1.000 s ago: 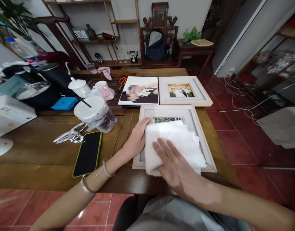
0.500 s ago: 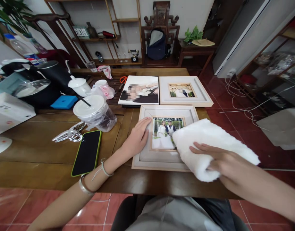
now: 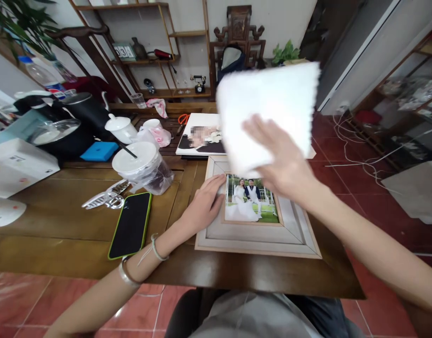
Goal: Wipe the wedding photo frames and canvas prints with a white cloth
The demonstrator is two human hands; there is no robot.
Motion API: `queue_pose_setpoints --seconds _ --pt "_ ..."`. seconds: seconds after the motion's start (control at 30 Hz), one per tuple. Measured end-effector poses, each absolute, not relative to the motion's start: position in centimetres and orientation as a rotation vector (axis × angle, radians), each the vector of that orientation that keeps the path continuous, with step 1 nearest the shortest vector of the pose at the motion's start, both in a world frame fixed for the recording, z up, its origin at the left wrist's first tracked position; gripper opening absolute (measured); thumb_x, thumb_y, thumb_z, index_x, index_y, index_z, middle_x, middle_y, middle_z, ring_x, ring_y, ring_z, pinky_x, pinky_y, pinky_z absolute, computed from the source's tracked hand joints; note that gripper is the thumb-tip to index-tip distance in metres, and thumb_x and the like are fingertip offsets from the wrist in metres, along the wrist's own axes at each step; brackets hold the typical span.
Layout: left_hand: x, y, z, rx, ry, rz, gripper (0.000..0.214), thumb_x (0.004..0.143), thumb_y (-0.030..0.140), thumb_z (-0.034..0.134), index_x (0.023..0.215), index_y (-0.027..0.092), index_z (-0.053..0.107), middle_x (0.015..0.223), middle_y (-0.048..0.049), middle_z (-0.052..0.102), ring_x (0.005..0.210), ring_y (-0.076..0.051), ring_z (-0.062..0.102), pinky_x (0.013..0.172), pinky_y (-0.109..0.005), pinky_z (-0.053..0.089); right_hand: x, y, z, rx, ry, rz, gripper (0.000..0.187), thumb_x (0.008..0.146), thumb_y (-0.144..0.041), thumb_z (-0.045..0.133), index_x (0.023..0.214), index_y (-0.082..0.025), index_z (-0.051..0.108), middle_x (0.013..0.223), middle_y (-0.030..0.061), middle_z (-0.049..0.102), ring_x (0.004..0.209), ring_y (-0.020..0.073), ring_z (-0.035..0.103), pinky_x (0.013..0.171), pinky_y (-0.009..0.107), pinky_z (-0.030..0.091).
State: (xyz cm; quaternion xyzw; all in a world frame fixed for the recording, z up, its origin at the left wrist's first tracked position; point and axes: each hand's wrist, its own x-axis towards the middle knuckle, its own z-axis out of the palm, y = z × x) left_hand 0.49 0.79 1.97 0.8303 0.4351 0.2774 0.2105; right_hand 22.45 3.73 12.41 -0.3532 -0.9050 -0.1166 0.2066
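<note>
A light-coloured picture frame (image 3: 251, 237) with a wedding photo (image 3: 251, 202) in it lies on the wooden table before me. My left hand (image 3: 202, 206) rests flat on the frame's left border, fingers stretched out and holding nothing. With my right hand (image 3: 284, 162), blurred by motion, I hold a fluffy white cloth (image 3: 268, 98). The cloth spreads out over the upper part of the frame and hides its top right area. Whether the cloth touches the frame I cannot tell. Behind it, a photo panel (image 3: 198, 148) is partly covered, and another frame beyond is almost wholly hidden.
To the left are a phone (image 3: 130, 225) with a green edge, a silver hair clip (image 3: 106, 197) and a lidded drink cup (image 3: 142, 162). Farther back stand a blue box (image 3: 99, 151), a white lidded cup (image 3: 120, 127) and orange-handled scissors (image 3: 183, 119). The table's edge (image 3: 272, 281) runs close to my body.
My right hand has swept the cloth up and away from the frame's lower right side, uncovering the photo and that corner. My left hand has stayed on the left border.
</note>
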Motion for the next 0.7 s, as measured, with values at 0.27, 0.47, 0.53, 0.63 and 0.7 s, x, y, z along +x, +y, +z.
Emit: queue_pose_setpoints --seconds 0.27,0.47,0.53,0.63,0.7 --pt "0.6 0.9 2.1 2.302 1.217 0.762 0.04 0.093 0.018 0.041 0.133 0.016 0.045 0.137 -0.0153 0.05 0.133 -0.028 0.04 0.11 -0.05 0.035 19.9 8.0 7.6 -0.757 -2.943 -0.027 0.037 0.076 0.0 0.044 0.108 -0.01 0.062 0.121 0.0168 0.063 0.135 0.0248 0.039 0.111 0.048 0.029" --pt "0.6 0.9 1.8 2.327 1.207 0.811 0.04 0.095 0.02 0.041 0.134 0.015 0.046 0.14 -0.0149 0.049 0.136 -0.025 0.039 0.114 -0.049 0.031 22.9 6.6 9.5 -0.937 -2.914 -0.018 0.034 0.067 0.004 0.041 0.084 -0.013 0.065 0.097 0.0121 0.067 0.1 0.0237 0.061 0.099 0.041 0.039" --pt "0.6 0.9 1.8 2.33 1.208 0.806 0.039 0.095 0.021 0.041 0.134 0.015 0.046 0.141 -0.0145 0.049 0.136 -0.025 0.039 0.114 -0.05 0.031 24.1 6.0 9.9 -1.015 -2.908 -0.013 0.032 0.065 0.004 0.041 0.078 -0.014 0.064 0.085 0.0094 0.065 0.088 0.0229 0.061 0.087 0.037 0.044" --pt "0.6 0.9 1.8 2.329 1.217 0.799 0.039 0.095 0.021 0.041 0.132 0.014 0.048 0.142 -0.0147 0.049 0.136 -0.025 0.039 0.114 -0.05 0.032 26.3 5.2 10.4 -1.122 -2.903 -0.004 0.028 0.065 0.003 0.041 0.072 -0.016 0.061 0.069 0.0052 0.059 0.074 0.0208 0.059 0.07 0.032 0.044" --pt "0.6 0.9 1.8 2.329 1.219 0.802 0.039 0.095 0.021 0.042 0.132 0.014 0.048 0.141 -0.015 0.049 0.136 -0.025 0.039 0.114 -0.049 0.032 28.1 4.9 10.9 -1.177 -2.889 0.04 0.028 0.065 0.002 0.04 0.069 -0.017 0.06 0.065 0.0031 0.057 0.069 0.0184 0.057 0.065 0.029 0.042"
